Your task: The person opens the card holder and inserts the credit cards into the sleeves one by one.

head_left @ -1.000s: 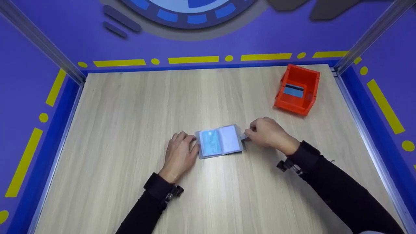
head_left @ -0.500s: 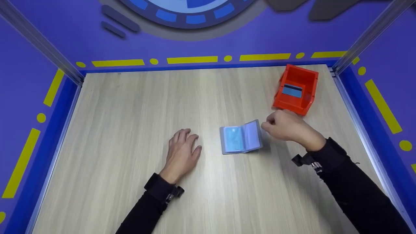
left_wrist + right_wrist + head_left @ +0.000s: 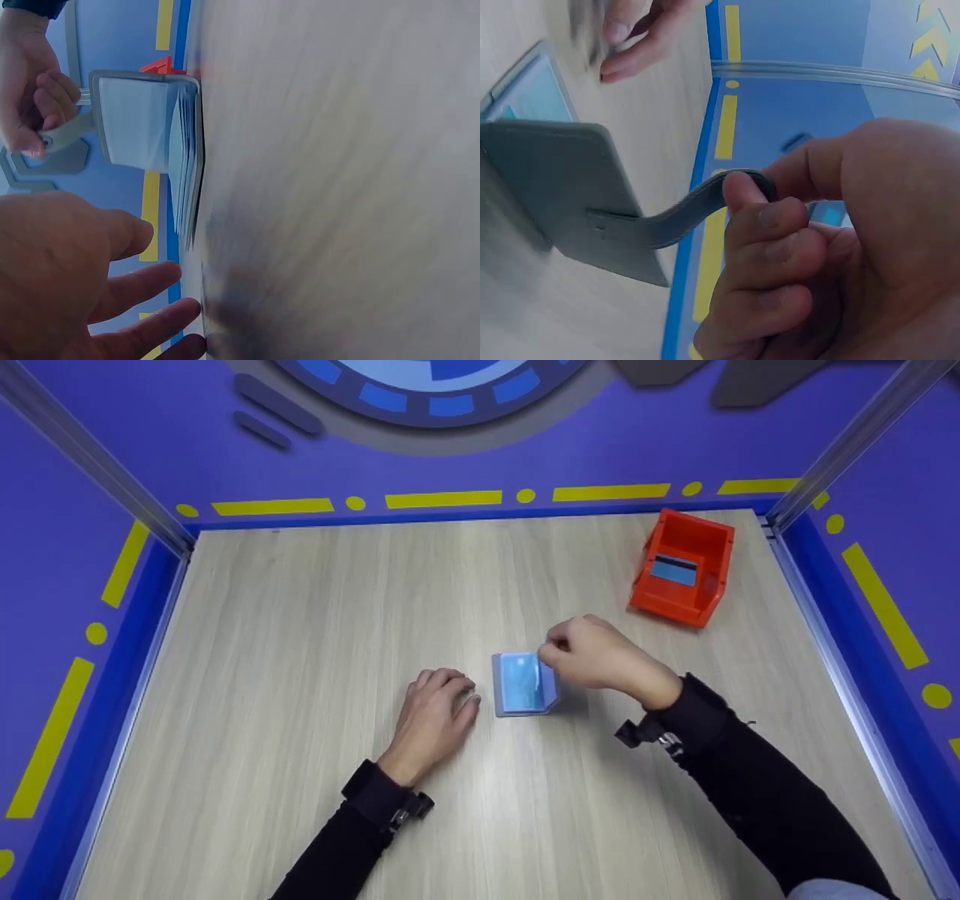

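Note:
A grey card holder [image 3: 519, 684] with clear plastic sleeves lies on the table, its right cover lifted upright. In the right wrist view the cover's outside [image 3: 577, 187] shows, with a stitched strap [image 3: 682, 217] running from it. My right hand [image 3: 600, 656] pinches the end of that strap between thumb and forefinger, the other fingers curled. A light-blue card [image 3: 521, 682] shows in the left sleeve. My left hand [image 3: 435, 720] rests on the table just left of the holder, fingers relaxed and apart from it. Several sleeves [image 3: 184, 150] fan out in the left wrist view.
A red plastic bin [image 3: 701, 536] stands at the back right of the wooden table [image 3: 315, 622], with a blue card [image 3: 673, 571] with a dark stripe inside it. Purple panels [image 3: 450, 472] with yellow marks enclose the back and sides.
My right hand drew the card holder right by its strap, then moved back left, raising its right cover. My left hand lost contact with the holder and has since shifted slightly right.

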### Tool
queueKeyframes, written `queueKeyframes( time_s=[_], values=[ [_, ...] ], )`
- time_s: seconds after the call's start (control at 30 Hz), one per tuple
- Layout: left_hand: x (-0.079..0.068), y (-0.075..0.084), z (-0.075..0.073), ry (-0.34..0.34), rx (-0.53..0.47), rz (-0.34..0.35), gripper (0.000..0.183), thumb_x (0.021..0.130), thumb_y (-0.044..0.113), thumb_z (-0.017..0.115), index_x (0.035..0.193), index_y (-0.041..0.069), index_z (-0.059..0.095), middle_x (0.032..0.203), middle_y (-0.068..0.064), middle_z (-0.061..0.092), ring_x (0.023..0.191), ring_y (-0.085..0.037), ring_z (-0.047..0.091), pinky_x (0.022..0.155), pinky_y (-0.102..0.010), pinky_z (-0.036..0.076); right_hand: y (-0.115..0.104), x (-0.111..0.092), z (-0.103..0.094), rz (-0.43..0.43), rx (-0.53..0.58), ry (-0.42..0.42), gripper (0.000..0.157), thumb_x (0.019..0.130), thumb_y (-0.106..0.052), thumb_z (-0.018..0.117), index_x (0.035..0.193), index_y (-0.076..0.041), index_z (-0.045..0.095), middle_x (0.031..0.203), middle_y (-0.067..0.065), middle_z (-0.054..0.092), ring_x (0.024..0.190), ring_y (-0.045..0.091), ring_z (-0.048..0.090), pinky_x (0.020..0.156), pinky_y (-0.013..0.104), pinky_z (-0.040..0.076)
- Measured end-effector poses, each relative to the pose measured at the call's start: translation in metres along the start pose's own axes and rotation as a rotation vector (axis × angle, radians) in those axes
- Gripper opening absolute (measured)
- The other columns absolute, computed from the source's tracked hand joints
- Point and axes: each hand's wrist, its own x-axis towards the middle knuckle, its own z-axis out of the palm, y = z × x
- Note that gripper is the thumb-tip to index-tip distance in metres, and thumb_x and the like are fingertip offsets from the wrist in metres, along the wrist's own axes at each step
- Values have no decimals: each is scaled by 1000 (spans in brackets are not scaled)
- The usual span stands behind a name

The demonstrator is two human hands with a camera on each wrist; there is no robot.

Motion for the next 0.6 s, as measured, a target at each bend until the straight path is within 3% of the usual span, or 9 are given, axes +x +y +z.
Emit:
queueKeyframes(
  time_s=[0.33, 0.6],
  values=[
    [4, -3, -5, 25, -47, -6, 16, 105, 24, 73, 108, 11, 83, 111, -4, 79, 108, -29, 69, 96, -45, 53, -16, 25, 42, -140, 131, -45, 29, 103, -25, 54, 75, -18, 58, 72, -6, 50, 66, 13, 48, 64, 31, 39],
    [6, -10, -9, 14, -50, -97, 20, 106, 26, 71, 103, 11, 84, 96, -4, 77, 93, -28, 69, 89, -45, 53, -17, 41, 75, -166, 271, -60, 39, 113, -33, 55, 89, -6, 71, 74, -7, 55, 68, 11, 50, 70, 31, 42]
  ],
)
